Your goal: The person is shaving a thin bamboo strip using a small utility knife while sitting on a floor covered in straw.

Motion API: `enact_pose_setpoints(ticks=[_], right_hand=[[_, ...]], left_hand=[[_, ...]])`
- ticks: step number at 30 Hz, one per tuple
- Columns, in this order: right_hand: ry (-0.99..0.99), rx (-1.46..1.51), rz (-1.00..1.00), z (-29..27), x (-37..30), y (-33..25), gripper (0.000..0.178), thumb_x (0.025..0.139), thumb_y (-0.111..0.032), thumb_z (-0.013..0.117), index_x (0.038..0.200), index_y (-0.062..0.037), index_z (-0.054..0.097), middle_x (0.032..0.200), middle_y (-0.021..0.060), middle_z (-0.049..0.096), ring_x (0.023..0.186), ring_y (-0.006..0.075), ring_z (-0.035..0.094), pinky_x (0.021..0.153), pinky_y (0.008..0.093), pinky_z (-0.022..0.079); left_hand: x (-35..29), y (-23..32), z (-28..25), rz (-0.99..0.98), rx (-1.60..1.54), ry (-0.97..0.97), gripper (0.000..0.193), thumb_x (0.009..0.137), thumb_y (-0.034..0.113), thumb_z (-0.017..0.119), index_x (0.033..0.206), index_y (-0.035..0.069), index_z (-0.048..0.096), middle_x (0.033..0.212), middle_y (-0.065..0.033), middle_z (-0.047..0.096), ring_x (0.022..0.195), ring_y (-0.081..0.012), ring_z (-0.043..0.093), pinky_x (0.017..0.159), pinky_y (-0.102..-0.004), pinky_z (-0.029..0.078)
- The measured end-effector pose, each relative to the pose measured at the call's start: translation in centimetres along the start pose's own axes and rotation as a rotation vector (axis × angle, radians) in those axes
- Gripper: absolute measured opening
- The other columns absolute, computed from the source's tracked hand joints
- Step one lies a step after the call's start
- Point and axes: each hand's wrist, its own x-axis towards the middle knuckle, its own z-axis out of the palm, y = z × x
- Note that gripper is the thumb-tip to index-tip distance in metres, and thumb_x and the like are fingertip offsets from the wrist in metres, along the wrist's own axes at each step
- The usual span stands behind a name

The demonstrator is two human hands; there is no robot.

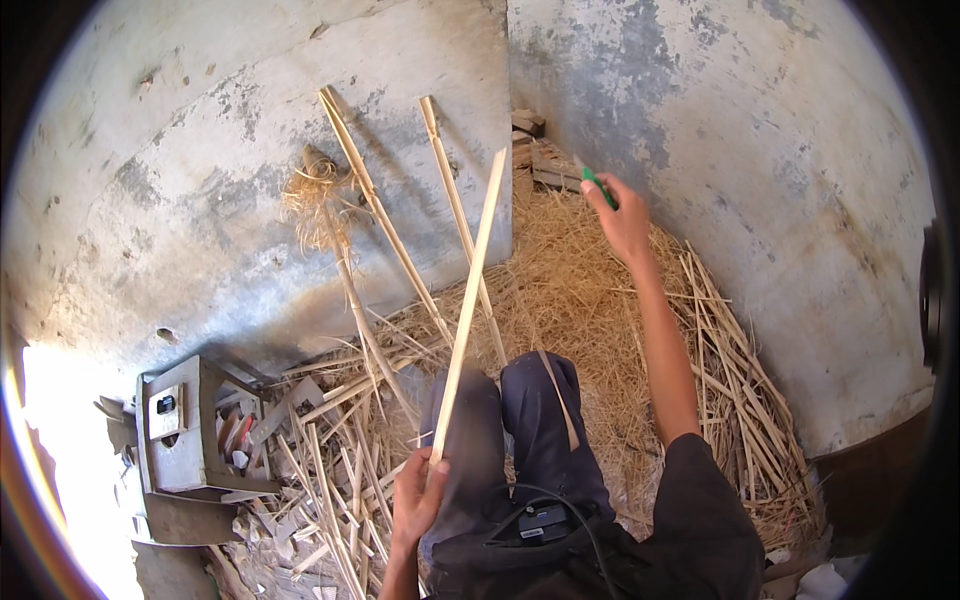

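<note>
My left hand [418, 497] is closed round the lower end of a long, pale split-bamboo strip [468, 310]. The strip slants up and to the right above my knees. Out at arm's length, my right hand [625, 220] grips a green-handled knife [598, 187]; its blade is too blurred to make out well. The knife is well apart from the strip's upper end. A thin pale sliver [562, 400] lies on the right leg of my dark trousers [535, 400].
Bamboo poles [365, 180] lean on the wall, one with a frayed shaving bundle [318, 205]. Curly shavings [575, 290] cover the floor ahead. Split sticks [735, 370] are heaped at right, loose strips [340, 490] at left. A battered box [195, 430] stands far left.
</note>
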Motion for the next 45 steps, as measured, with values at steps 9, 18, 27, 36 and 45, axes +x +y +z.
enact_pose_setpoints(ticks=[9, 18, 27, 36, 45], right_hand=[[-0.261, 0.268, -0.328, 3.6, -6.0, -1.7, 0.041, 0.095, -0.041, 0.078, 0.111, -0.0040, 0.076, 0.073, 0.0008, 0.065, 0.063, 0.0110, 0.052, 0.059, 0.0317, 0.041], [-0.262, 0.496, -0.256, 3.1, -6.2, -2.4, 0.027, 0.092, -0.026, 0.081, 0.106, -0.0036, 0.074, 0.078, -0.0027, 0.061, 0.069, 0.0085, 0.051, 0.063, 0.0294, 0.040], [-0.230, 0.533, -0.292, 2.5, -5.3, -3.5, 0.027, 0.093, -0.026, 0.080, 0.106, -0.0035, 0.074, 0.076, -0.0030, 0.059, 0.068, 0.0069, 0.049, 0.061, 0.0284, 0.037], [-0.113, 0.504, -0.201, 1.2, -2.5, -3.9, 0.025, 0.096, -0.021, 0.078, 0.111, -0.0016, 0.075, 0.080, -0.0031, 0.063, 0.068, 0.0060, 0.050, 0.061, 0.0280, 0.038], [-0.073, 0.281, -0.275, 1.0, 1.2, -3.7, 0.037, 0.094, -0.035, 0.082, 0.114, -0.0047, 0.081, 0.082, 0.0031, 0.073, 0.067, 0.0110, 0.058, 0.062, 0.0300, 0.044]], left_hand=[[0.3, 1.4, 0.5, 0.059, -0.032, -0.090, 0.023, 0.109, 0.017, 0.063, 0.125, 0.000, 0.061, 0.082, 0.0057, 0.059, 0.067, -0.0006, 0.045, 0.059, -0.0215, 0.033], [0.0, 1.6, 0.6, 0.012, -0.051, -0.100, 0.024, 0.108, 0.012, 0.063, 0.126, -0.004, 0.061, 0.100, -0.0015, 0.071, 0.084, -0.0038, 0.055, 0.074, -0.0219, 0.044], [-0.2, 1.6, 0.4, -0.003, 0.018, -0.082, 0.026, 0.106, 0.012, 0.065, 0.126, -0.005, 0.064, 0.105, -0.0057, 0.074, 0.095, -0.0075, 0.061, 0.084, -0.0251, 0.048], [-0.3, 0.6, 0.0, 0.095, 0.090, -0.082, 0.027, 0.106, 0.018, 0.066, 0.124, -0.002, 0.064, 0.090, -0.0013, 0.064, 0.081, -0.0067, 0.054, 0.074, -0.0259, 0.041], [-0.2, 1.4, 0.2, 0.051, 0.090, -0.069, 0.027, 0.108, 0.024, 0.065, 0.123, 0.001, 0.064, 0.073, 0.0078, 0.052, 0.060, -0.0013, 0.042, 0.056, -0.0226, 0.030]])
